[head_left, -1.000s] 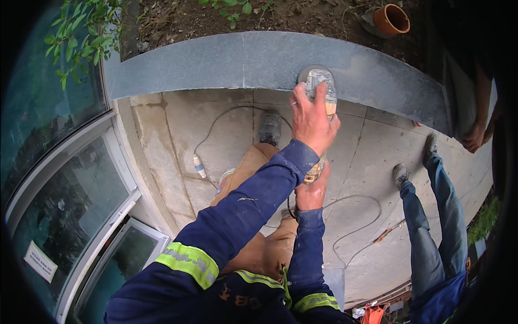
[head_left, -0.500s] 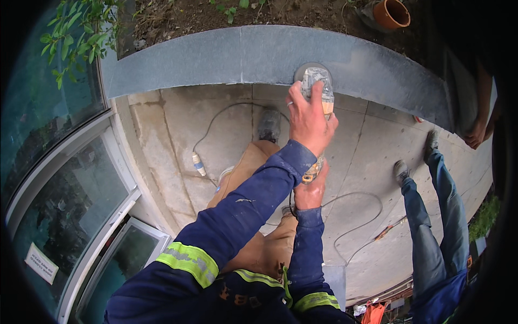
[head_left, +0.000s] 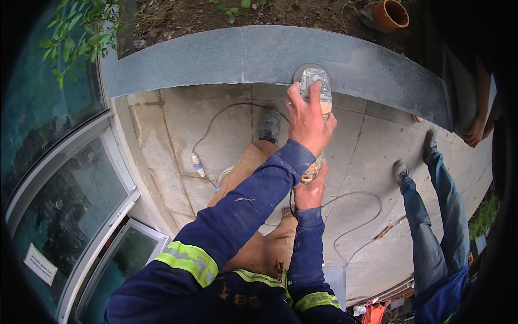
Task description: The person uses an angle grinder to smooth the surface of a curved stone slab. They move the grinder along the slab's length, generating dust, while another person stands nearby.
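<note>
An angle grinder (head_left: 312, 86), dusty grey with an orange band, lies with its round disc (head_left: 298, 72) on the near part of a grey stone coping (head_left: 183, 62). My left hand (head_left: 309, 123), wearing a ring, is wrapped over the front of the grinder's body. Farther back, close to me, my right hand (head_left: 311, 193) is closed around its rear end. The underside of the tool and some of my fingers are hidden. A dark cord hangs from the grip beside my right wrist.
Soil with plants (head_left: 183, 16) and an orange pot (head_left: 390, 15) lies behind the coping. Cables and a blue-white connector (head_left: 198, 164) lie on the paving (head_left: 345, 146). Glass door panels (head_left: 75, 189) stand left. Another person's legs (head_left: 431, 216) are at right; another person's hand (head_left: 476, 132) shows at far right.
The grinder and both my hands have shifted very slightly to the left along the coping. My grip is the same.
</note>
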